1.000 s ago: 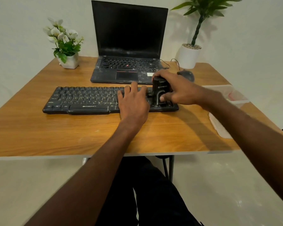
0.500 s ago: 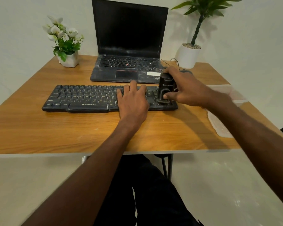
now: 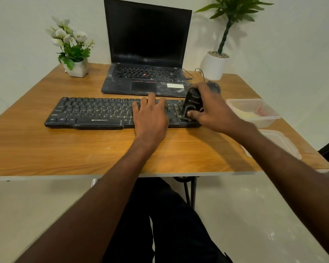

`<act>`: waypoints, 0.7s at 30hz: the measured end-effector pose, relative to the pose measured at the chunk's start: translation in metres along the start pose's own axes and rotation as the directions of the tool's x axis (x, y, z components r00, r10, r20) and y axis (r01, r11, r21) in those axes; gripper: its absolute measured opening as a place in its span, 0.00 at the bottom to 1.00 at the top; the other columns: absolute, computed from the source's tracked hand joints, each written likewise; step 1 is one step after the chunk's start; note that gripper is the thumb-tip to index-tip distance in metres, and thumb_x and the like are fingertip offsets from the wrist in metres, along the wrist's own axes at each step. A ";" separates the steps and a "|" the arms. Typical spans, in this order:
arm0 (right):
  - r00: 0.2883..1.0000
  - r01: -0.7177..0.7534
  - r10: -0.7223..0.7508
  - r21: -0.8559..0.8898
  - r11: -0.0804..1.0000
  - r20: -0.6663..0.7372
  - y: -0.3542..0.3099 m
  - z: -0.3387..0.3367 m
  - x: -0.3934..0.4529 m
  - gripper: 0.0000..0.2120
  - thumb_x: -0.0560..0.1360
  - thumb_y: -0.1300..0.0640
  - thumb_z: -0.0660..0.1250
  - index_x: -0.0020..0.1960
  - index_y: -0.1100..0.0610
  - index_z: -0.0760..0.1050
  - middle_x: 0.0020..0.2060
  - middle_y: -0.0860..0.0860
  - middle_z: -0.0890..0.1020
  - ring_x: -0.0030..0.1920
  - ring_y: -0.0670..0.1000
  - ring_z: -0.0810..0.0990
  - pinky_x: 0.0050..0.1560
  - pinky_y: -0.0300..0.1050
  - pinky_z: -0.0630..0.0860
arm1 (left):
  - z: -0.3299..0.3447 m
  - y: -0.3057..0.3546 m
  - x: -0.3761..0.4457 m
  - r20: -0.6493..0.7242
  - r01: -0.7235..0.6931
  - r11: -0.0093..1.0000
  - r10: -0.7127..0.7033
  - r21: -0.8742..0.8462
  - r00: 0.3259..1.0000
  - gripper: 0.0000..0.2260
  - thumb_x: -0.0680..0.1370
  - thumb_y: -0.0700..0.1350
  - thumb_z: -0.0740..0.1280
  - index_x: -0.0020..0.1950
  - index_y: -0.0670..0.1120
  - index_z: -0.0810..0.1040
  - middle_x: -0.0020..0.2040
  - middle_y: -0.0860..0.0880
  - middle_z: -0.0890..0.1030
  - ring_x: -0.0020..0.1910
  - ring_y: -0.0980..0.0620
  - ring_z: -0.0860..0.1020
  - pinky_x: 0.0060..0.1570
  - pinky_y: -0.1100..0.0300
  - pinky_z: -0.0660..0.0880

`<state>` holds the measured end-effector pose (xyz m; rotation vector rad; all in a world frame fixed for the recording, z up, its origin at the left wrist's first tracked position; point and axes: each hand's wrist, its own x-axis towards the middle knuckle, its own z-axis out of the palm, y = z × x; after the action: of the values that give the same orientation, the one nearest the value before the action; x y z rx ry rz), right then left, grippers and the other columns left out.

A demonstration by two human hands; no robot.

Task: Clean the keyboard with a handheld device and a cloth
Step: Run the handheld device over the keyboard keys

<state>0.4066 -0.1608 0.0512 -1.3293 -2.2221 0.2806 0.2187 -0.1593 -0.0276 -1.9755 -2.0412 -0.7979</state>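
A dusty black keyboard (image 3: 95,112) lies across the wooden table (image 3: 65,152). My left hand (image 3: 150,118) rests flat on its right-middle keys, fingers spread, pressing it down. My right hand (image 3: 211,109) grips a small black handheld device (image 3: 192,103), held upright with its lower end on the keys at the keyboard's right end. No cloth shows clearly; something pale lies in the plastic box at the right.
An open black laptop (image 3: 146,54) stands behind the keyboard. A flower pot (image 3: 76,69) sits back left, a white potted plant (image 3: 215,65) back right, a mouse (image 3: 215,86) behind my right hand. A clear plastic box (image 3: 254,111) and its lid (image 3: 277,143) lie at the right edge.
My right hand has slid the handheld device rightward along the keyboard to its right end. My left hand has stayed on the keys.
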 end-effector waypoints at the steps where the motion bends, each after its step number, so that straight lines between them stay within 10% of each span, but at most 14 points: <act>1: 0.999 -0.039 0.038 -0.059 0.998 -0.014 0.002 0.001 0.003 0.32 0.74 0.59 0.76 0.72 0.55 0.64 0.57 0.46 0.70 0.57 0.47 0.74 0.54 0.45 0.77 | 0.000 0.000 0.000 0.001 -0.001 1.000 0.001 -0.001 1.000 0.15 0.83 0.45 0.64 0.69 0.50 0.78 0.69 0.44 0.74 0.69 0.40 0.73 0.75 0.36 0.64; 7: 0.986 -0.164 0.164 0.098 0.982 0.006 0.002 -0.001 0.015 0.33 0.73 0.59 0.77 0.72 0.54 0.63 0.61 0.51 0.75 0.60 0.49 0.76 0.54 0.42 0.78 | -0.002 0.001 0.000 0.010 -0.008 1.000 0.008 0.007 1.000 0.15 0.83 0.46 0.63 0.70 0.50 0.77 0.69 0.44 0.74 0.70 0.41 0.72 0.76 0.36 0.63; 21: 0.998 -0.042 0.034 -0.141 0.989 -0.061 -0.006 0.008 0.038 0.31 0.73 0.60 0.76 0.70 0.55 0.64 0.61 0.53 0.78 0.59 0.53 0.79 0.54 0.48 0.78 | -0.003 0.002 -0.001 0.002 -0.009 1.000 0.009 0.015 1.000 0.15 0.84 0.47 0.63 0.70 0.50 0.77 0.69 0.44 0.74 0.70 0.41 0.73 0.77 0.37 0.62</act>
<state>0.3837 -0.1304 0.0592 -1.4364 -2.2045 0.0971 0.2201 -0.1621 -0.0247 -1.9764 -2.0321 -0.7770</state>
